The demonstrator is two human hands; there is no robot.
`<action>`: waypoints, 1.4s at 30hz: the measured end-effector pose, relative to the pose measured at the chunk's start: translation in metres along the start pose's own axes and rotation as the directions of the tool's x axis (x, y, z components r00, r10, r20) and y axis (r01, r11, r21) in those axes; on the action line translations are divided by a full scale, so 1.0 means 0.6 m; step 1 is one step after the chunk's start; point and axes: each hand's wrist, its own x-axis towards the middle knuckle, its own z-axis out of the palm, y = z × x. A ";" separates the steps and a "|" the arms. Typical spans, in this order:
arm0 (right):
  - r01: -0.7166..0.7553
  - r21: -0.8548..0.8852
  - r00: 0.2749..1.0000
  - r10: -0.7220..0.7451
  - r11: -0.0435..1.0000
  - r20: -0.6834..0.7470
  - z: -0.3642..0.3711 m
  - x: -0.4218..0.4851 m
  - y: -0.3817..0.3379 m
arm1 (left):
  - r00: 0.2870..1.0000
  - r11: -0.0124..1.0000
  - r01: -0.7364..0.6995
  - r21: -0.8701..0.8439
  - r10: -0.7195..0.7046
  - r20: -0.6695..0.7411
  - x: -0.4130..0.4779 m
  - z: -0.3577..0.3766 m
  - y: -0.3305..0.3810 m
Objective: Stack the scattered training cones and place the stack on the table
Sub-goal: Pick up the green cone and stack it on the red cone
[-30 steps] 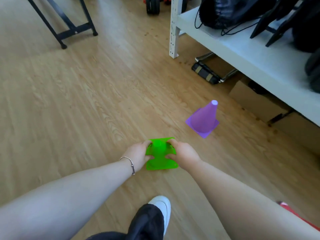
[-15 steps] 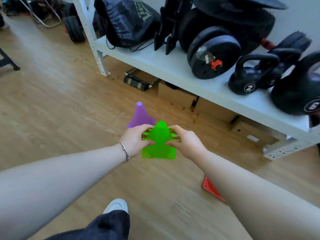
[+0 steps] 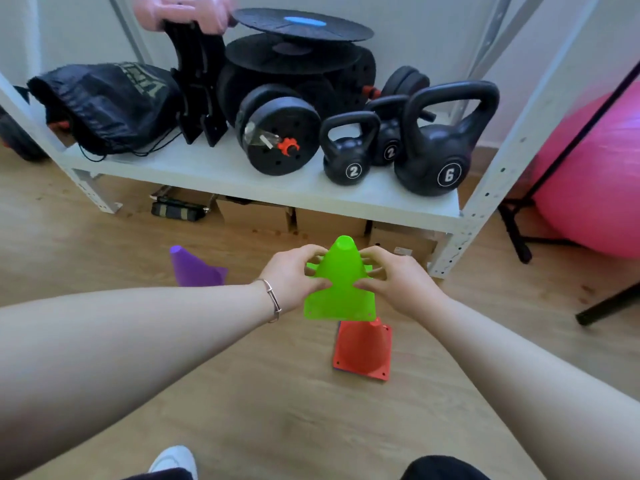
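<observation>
A bright green cone (image 3: 341, 285) is held upright in the air between both hands. My left hand (image 3: 292, 275) grips its left side and my right hand (image 3: 398, 280) grips its right side. Directly below it a red cone (image 3: 363, 348) stands on the wooden floor, its tip hidden behind the green cone's base; a purple edge shows under the red base. A purple cone (image 3: 194, 268) stands on the floor to the left, partly hidden by my left forearm.
A white metal shelf (image 3: 277, 188) runs across the back, loaded with black kettlebells (image 3: 440, 157), weight plates and a black bag (image 3: 107, 105). Cardboard boxes sit under it. A pink exercise ball (image 3: 595, 181) and a black stand are at the right. My white shoe (image 3: 173, 460) is below.
Both hands lifted the green cone off the floor and carried it to the right, over the red cone. The view swung right, toward the shelf.
</observation>
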 end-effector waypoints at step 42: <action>-0.225 0.021 0.974 0.224 0.974 0.046 0.212 -0.036 0.290 | 0.961 0.995 0.058 0.082 -0.078 0.265 0.030 0.307 -0.151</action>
